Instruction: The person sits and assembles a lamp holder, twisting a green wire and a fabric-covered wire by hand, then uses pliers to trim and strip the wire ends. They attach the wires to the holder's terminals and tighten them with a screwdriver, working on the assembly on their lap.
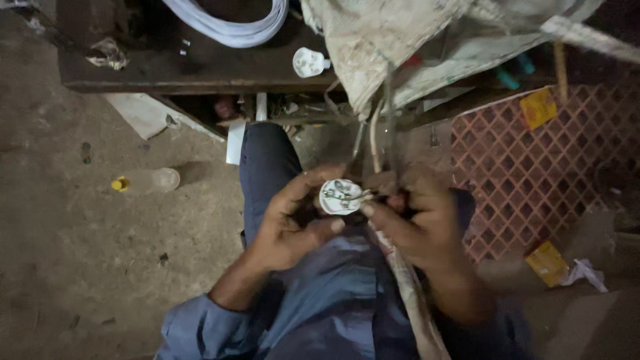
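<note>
- Left hand (288,223): fingers curled around the open white plug half (340,197), thumb below it, fingertips above; it grips the shell with the wiring side turned up to the camera.
- Right hand (419,223): closed narrow, thumb and forefinger pinched at the plug's right edge, where thin wire ends (360,196) enter. Blurred, so I cannot tell whether a tool is in it.
- Plug sits over the person's lap, between the two hands, both touching it.
- Cable (375,143) rises from just right of the plug toward the dark workbench (200,70) above.
- Judgement: the work goes better if the left grip keeps the shell still and level, and the right feeds one strand at a time with no stray copper crossing terminals. Light is dim; tilting the plug toward it would help.
- On the bench, above the plug: a second white plug part (309,62), and left of that a coil of white cable (230,27).
- Well left of the plug, on the ground: a clear bottle with yellow cap (147,181).
- Right of the plug: a red lattice mat (540,173).
</note>
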